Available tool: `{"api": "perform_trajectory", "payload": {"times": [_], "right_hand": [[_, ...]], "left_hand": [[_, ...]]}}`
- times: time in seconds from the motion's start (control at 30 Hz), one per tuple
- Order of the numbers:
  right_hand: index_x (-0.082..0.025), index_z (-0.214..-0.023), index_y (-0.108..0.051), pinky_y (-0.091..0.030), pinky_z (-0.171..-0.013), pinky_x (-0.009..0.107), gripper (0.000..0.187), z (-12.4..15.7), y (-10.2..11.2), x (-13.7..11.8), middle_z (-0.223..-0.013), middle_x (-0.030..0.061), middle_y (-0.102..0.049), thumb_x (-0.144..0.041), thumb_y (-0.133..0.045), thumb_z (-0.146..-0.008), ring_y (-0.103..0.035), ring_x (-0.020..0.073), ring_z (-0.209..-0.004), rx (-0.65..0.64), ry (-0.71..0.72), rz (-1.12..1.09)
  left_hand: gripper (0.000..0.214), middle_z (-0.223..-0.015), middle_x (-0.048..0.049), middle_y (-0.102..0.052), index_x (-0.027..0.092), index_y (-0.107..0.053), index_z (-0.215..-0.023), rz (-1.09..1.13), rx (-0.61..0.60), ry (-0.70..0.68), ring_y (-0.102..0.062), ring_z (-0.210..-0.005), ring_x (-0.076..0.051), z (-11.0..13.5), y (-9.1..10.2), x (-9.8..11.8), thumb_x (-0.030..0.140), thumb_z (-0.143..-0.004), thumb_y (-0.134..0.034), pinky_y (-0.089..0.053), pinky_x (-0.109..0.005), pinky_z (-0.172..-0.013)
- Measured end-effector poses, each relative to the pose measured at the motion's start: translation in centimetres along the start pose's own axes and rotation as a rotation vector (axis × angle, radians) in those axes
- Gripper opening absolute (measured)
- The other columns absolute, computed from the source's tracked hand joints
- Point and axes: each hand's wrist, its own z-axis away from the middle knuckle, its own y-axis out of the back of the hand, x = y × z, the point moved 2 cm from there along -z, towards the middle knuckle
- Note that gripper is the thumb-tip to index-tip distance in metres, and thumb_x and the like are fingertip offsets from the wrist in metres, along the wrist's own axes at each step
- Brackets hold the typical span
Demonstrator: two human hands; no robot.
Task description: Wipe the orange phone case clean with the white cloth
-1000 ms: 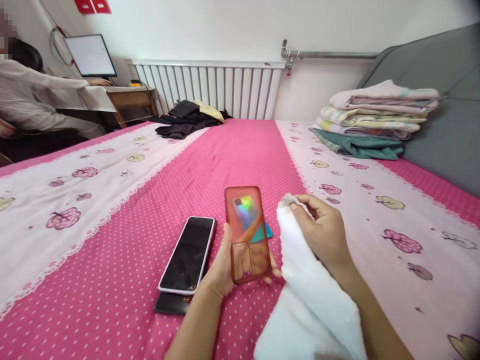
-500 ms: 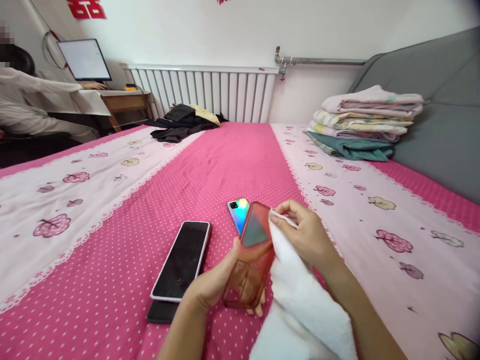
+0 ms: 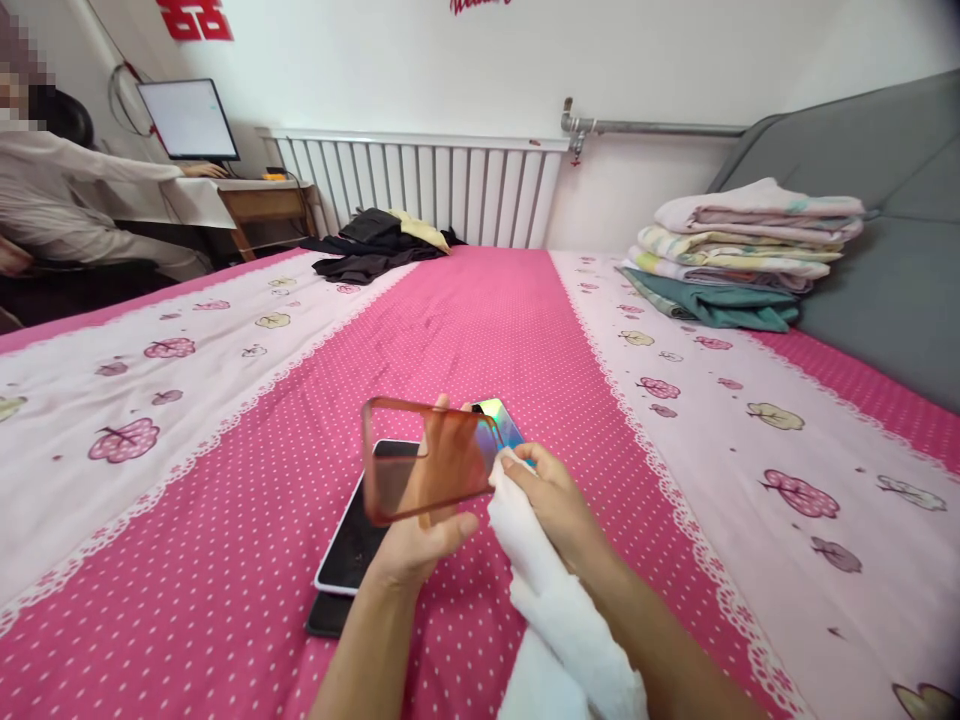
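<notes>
A translucent orange-red phone case is tilted sideways above the bed, its right end pinched in a white cloth by my right hand. The cloth hangs down along my right forearm. Behind the case, and partly seen through it, my left hand has its fingers stretched upward and its thumb apart, below the lower edge. Under the case lies a white-edged phone with a dark screen, on top of another dark flat device. A shiny blue phone lies just beyond, partly covered by the case and my right hand.
Everything lies on a pink dotted bedspread. Folded bedding is stacked at right by a grey headboard. Dark clothes lie at the far edge near a radiator. At left a person sits at a desk with a monitor.
The phone case has turned from upright to sideways and moved left over the white-edged phone. My right hand and the cloth moved left with it. My left thumb has come off its edge.
</notes>
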Motion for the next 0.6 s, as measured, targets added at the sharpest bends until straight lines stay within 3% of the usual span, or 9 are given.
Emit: {"api": "perform_trajectory", "payload": {"times": [0.07,0.13,0.2,0.3,0.6], "right_hand": [[-0.022,-0.077,-0.043,-0.031,-0.040,0.019,0.029,0.7,-0.9,0.3,-0.054,-0.0082,-0.051,-0.044,-0.061,-0.071,-0.041,0.0076,-0.040,-0.057,0.034,0.036],[-0.021,-0.076,-0.045,-0.032,-0.042,0.019,0.023,1.3,-1.5,0.5,-0.057,-0.0069,-0.051,-0.040,-0.059,-0.074,-0.042,0.0078,-0.044,-0.128,0.106,0.129],[-0.020,-0.073,-0.049,-0.034,-0.045,0.020,0.019,1.8,-1.8,0.6,-0.061,-0.0045,-0.052,-0.036,-0.059,-0.075,-0.046,0.0093,-0.050,-0.120,0.218,0.291],[-0.019,-0.068,-0.053,-0.037,-0.050,0.023,0.014,2.1,-1.7,0.5,-0.068,-0.0004,-0.057,-0.029,-0.060,-0.074,-0.051,0.0124,-0.058,0.013,0.411,0.544],[-0.018,-0.071,-0.058,-0.043,-0.060,0.024,0.010,1.8,0.1,-0.3,-0.068,0.0008,-0.061,-0.014,-0.055,-0.079,-0.058,0.0137,-0.064,0.400,0.969,0.821]], "left_hand": [[0.101,-0.145,-0.0036,-0.040,0.036,-0.031,-0.141,0.024,-0.014,-0.067,-0.034,-0.134,-0.025,0.1,-0.4,-0.2,0.033,-0.055,-0.083,-0.032,-0.033,-0.106],[0.086,-0.136,-0.0069,-0.049,0.031,-0.036,-0.140,0.105,0.021,-0.094,-0.043,-0.127,-0.025,0.2,-0.6,-0.3,0.045,-0.064,-0.074,-0.036,-0.034,-0.104],[0.072,-0.119,-0.0095,-0.060,0.025,-0.044,-0.135,0.202,0.066,-0.084,-0.053,-0.112,-0.025,0.2,-0.7,-0.3,0.053,-0.072,-0.062,-0.041,-0.037,-0.099],[0.066,-0.101,-0.0085,-0.064,0.021,-0.051,-0.128,0.308,0.115,-0.074,-0.057,-0.104,-0.026,0.1,-0.9,-0.3,0.056,-0.073,-0.057,-0.043,-0.039,-0.095],[0.047,-0.111,-0.0080,-0.066,0.023,-0.066,-0.109,0.443,0.182,0.047,-0.048,-0.122,-0.031,0.8,-2.7,-2.1,0.052,-0.073,-0.061,-0.035,-0.043,-0.104]]}}
